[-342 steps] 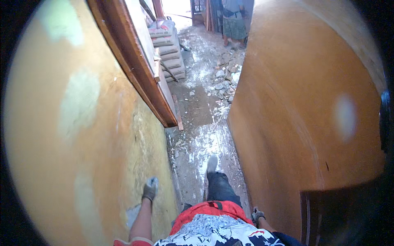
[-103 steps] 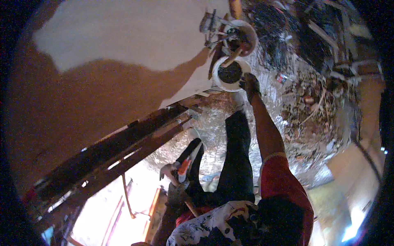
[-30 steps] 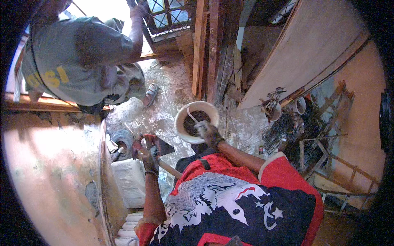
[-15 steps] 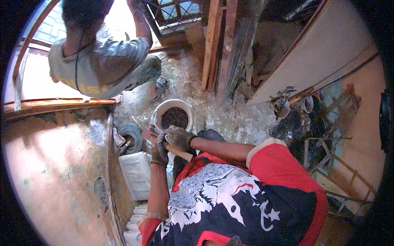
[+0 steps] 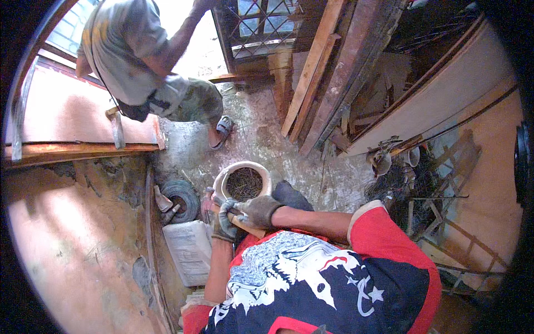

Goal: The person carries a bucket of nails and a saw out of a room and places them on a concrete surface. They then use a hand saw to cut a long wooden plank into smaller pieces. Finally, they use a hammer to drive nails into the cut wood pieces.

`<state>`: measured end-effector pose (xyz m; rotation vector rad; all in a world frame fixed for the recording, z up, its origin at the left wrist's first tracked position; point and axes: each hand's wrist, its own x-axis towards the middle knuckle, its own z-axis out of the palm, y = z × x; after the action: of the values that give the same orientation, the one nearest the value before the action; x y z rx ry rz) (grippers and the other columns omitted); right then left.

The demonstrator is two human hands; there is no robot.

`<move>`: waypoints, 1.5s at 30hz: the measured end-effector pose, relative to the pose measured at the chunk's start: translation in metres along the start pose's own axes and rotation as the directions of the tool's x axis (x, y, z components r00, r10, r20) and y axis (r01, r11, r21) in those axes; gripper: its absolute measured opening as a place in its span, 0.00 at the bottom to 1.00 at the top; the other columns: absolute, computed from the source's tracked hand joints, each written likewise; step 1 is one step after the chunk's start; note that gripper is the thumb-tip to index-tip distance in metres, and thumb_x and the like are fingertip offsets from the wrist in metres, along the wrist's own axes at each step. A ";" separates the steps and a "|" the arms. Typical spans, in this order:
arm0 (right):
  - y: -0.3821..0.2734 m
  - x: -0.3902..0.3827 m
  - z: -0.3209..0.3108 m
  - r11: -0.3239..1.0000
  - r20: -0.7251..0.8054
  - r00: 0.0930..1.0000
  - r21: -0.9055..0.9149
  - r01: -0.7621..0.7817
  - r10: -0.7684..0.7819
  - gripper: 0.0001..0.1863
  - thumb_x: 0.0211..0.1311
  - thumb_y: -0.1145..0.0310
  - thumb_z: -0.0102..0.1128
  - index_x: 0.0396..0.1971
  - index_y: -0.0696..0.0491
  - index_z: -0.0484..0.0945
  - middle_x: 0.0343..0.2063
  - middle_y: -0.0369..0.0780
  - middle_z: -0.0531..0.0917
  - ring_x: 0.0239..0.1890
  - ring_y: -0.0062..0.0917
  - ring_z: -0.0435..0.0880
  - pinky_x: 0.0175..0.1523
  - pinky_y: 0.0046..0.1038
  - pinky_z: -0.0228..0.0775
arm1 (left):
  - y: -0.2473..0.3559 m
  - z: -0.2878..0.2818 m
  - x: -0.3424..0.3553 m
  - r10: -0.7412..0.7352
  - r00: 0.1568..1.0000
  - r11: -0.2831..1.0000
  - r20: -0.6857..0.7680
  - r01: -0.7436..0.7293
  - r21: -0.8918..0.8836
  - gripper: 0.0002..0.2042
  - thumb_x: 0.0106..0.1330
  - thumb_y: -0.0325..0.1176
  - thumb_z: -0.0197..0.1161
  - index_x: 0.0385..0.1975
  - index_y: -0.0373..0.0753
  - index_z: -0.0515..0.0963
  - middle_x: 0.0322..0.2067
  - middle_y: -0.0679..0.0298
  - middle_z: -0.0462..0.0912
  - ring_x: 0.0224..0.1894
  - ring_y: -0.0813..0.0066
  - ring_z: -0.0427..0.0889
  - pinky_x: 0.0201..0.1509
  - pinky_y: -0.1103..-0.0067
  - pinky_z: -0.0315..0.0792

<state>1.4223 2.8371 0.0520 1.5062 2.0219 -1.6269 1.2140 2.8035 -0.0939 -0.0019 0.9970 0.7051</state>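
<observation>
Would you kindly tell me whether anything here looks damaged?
Yes: the wall at lower left looks damaged. Its peach surface is broken by rough grey patches, including some just below the wooden ledge.

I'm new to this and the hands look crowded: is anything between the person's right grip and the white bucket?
Nothing visible: the right grip is at the near rim of the white bucket, though contact is unclear. The wooden handle in the left grip lies toward the body, not between them.

Left hand [image 5: 225,220] gripping wooden handle [image 5: 249,226], right hand [image 5: 259,211] apparently too; bucket [image 5: 267,179] near.
</observation>
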 end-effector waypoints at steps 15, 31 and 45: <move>0.378 0.076 -0.371 0.723 -0.949 -0.247 0.310 -0.618 0.195 0.31 0.64 0.52 0.61 0.61 0.56 0.72 0.57 0.53 0.78 0.60 0.48 0.77 0.64 0.45 0.68 | 0.127 -0.001 0.049 0.144 0.926 0.988 -0.349 -0.117 0.098 0.07 0.64 0.38 0.66 0.31 0.49 0.74 0.24 0.73 0.76 0.28 0.75 0.80 0.33 0.72 0.79; 0.212 0.159 -0.273 0.994 -0.993 -0.069 0.095 -0.050 0.091 0.29 0.47 0.59 0.80 0.49 0.51 0.78 0.48 0.46 0.79 0.51 0.46 0.76 0.59 0.45 0.67 | 0.227 0.026 0.108 0.073 0.899 0.986 -0.431 0.001 0.169 0.10 0.65 0.40 0.70 0.41 0.49 0.78 0.24 0.73 0.76 0.22 0.78 0.75 0.23 0.75 0.72; 0.000 0.230 -0.174 0.952 -0.830 0.470 -0.292 0.092 -0.300 0.18 0.59 0.55 0.59 0.42 0.50 0.81 0.38 0.44 0.79 0.44 0.40 0.77 0.53 0.43 0.67 | 0.211 -0.010 0.176 0.279 0.927 -0.185 0.252 -0.206 0.961 0.07 0.67 0.36 0.67 0.39 0.42 0.85 0.30 0.65 0.87 0.30 0.69 0.86 0.34 0.72 0.79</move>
<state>1.3880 3.1133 -0.0237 2.3844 2.8047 -0.5734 1.1519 3.0607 -0.1700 1.7101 1.3995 0.0430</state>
